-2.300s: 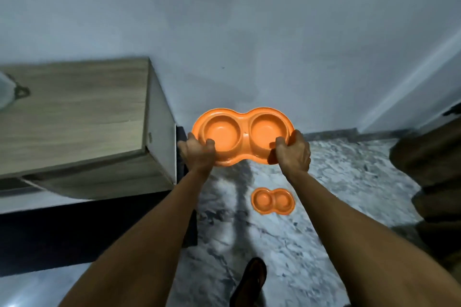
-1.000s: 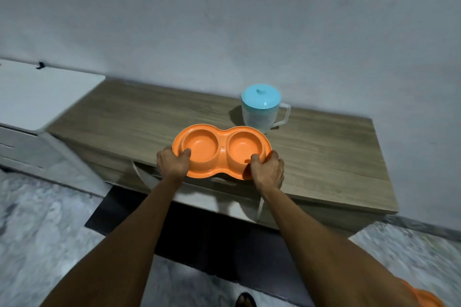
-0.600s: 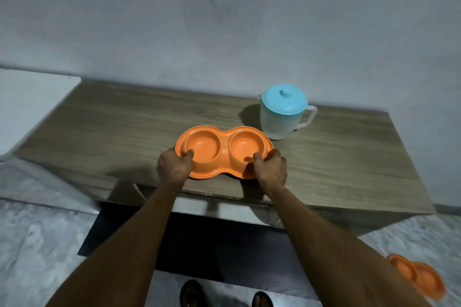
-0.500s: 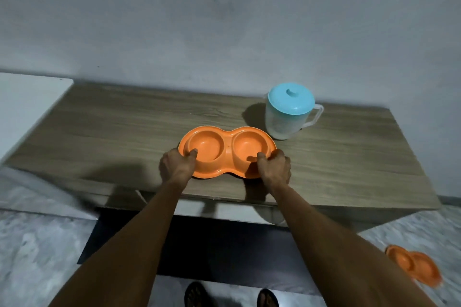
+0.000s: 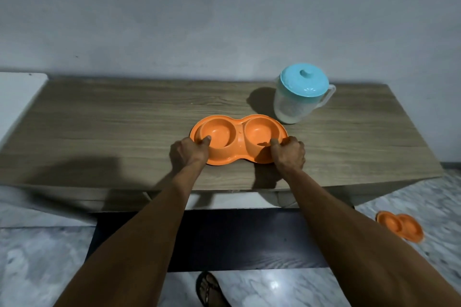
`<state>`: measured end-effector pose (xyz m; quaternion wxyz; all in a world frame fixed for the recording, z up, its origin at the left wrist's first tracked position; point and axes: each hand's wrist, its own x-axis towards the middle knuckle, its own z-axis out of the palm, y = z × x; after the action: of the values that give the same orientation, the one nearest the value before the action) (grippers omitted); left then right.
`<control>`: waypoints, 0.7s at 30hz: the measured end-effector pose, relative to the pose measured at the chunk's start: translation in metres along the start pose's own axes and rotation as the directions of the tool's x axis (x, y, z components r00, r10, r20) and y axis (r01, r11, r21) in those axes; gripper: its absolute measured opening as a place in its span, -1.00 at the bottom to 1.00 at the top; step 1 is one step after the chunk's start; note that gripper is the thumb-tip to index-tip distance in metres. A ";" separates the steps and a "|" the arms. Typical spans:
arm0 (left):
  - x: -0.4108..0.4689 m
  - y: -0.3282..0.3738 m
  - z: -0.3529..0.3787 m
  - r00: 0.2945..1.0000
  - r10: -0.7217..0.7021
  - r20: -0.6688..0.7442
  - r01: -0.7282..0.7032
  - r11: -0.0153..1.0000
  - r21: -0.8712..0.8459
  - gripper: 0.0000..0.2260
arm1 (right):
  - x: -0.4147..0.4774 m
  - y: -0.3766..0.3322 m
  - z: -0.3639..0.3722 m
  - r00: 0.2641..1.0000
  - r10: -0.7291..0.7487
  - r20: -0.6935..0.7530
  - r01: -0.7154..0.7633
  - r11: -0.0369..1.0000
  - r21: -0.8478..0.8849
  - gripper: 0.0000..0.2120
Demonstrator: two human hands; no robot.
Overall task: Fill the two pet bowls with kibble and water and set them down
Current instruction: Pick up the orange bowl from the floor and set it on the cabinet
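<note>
An orange double pet bowl rests on the wooden tabletop, both cups empty. My left hand grips its left rim, thumb inside the left cup. My right hand grips its right rim, thumb over the edge of the right cup. Just behind the bowl, to the right, stands a translucent pitcher with a light blue lid and a handle facing right. A second orange double bowl lies on the marble floor at the lower right.
The table stands against a grey wall. A white surface adjoins its left end. A dark mat lies under the table. My sandalled foot stands on the marble floor at the bottom.
I turned from the floor to the table and carried the orange bowl over it. The bowl came down onto the tabletop in front of the pitcher, both hands still on its rim.
</note>
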<state>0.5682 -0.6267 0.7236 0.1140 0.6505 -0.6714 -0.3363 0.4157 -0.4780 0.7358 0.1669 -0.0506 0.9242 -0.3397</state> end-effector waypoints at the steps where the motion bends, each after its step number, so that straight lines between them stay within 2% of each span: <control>1: 0.000 0.000 0.000 1.000 0.007 0.008 -0.007 1.000 0.008 -0.45 | -0.001 0.001 0.000 1.000 -0.003 0.000 0.003 1.000 -0.002 -0.48; 5: -0.010 -0.002 -0.006 0.999 0.025 0.036 -0.026 0.999 0.021 -0.40 | -0.010 0.005 -0.006 1.000 -0.017 -0.003 0.017 1.000 0.019 -0.50; 9: -0.038 -0.007 -0.018 0.998 0.001 0.057 0.006 0.993 -0.114 -0.45 | -0.035 0.012 -0.018 0.999 -0.040 0.003 0.039 0.998 0.052 -0.50; 17: -0.105 -0.061 -0.049 0.994 0.002 -0.109 -0.024 0.979 -0.204 -0.54 | -0.109 0.062 -0.038 0.990 -0.139 0.039 0.135 0.987 0.092 -0.53; 21: -0.122 -0.110 -0.047 0.991 -0.026 -0.133 -0.007 0.971 -0.240 -0.61 | -0.137 0.094 -0.031 0.979 -0.190 0.073 0.184 0.980 0.076 -0.55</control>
<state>0.6988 -0.5174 0.7276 0.2354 0.6564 -0.6133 -0.3709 0.5354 -0.3590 0.7354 0.1729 -0.1451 0.8957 -0.3831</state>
